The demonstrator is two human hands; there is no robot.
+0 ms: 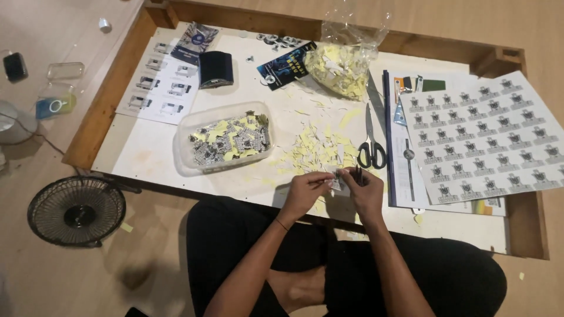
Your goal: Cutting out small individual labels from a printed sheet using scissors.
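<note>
While seated, both hands (left (305, 191), right (363, 189)) pinch a small sticker (336, 181).

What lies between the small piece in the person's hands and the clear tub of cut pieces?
Nothing solid. The small piece is pinched by left hand and right hand. Only flat yellow scraps lie on the board before the clear tub.

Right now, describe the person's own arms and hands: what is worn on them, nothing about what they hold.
Both forearms are bare, with no sleeves in view. The left hand has a thin dark band around its wrist. The right hand shows no band, watch or glove. No rings can be made out on the fingers at this size.
</note>
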